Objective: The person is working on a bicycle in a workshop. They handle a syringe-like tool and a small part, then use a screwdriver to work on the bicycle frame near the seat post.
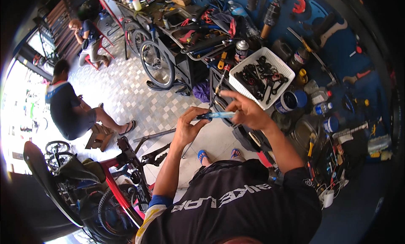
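A slim translucent blue tube (222, 115), possibly a syringe, lies level between my two hands in front of my chest. My left hand (188, 125) is closed around a small dark piece (204, 116) at the tube's left end. At the other end my right hand (245, 111) has its thumb and lower fingers closed on the tube, while its index finger stretches out to the left. A thin dark hose or rod (218, 84) runs up behind the hands; whether it joins the dark piece I cannot tell.
A white plastic basket (283, 66) full of dark parts stands beyond my right hand, near a spray can (241, 50). The tool-strewn workbench (198, 46) runs away at the back. A red bike frame (120, 189) stands left of me. One person (65, 105) sits at left, another (89, 41) farther back.
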Available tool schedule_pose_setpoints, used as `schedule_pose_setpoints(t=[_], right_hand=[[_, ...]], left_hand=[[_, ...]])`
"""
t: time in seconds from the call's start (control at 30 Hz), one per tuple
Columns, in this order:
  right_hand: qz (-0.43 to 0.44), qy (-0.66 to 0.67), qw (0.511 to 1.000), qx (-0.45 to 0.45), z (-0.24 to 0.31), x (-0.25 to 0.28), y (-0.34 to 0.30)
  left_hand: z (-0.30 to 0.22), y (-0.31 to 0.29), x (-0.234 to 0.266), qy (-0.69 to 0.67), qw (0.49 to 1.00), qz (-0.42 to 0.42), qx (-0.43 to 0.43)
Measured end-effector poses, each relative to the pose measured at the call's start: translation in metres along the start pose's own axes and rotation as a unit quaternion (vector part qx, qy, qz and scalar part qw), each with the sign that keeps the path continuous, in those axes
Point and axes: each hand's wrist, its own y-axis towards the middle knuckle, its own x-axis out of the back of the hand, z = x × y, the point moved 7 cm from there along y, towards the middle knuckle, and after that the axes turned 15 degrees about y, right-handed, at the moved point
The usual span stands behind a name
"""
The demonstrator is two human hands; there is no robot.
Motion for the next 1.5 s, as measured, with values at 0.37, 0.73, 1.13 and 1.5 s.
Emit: schedule_pose_setpoints(t=[0.37,0.73,1.13,1.5], right_hand=[[-0.015,0.403,0.915,-0.016,-0.094,0.009,-0.079],[-0.102,0.559,0.821,0.061,-0.123,0.038,-0.159],[-0.165,0.516,0.835,0.095,-0.119,0.073,-0.205],[-0.165,0.559,0.798,0.154,-0.092,0.105,-0.19]], left_hand=[[0.013,0.02,-0.09,-0.153,0.978,0.136,0.027],[-0.055,0.03,-0.172,-0.007,0.964,0.242,-0.111],[-0.081,0.033,-0.229,0.024,0.957,0.256,-0.136],[-0.091,0.046,-0.206,0.099,0.979,0.08,-0.159]])
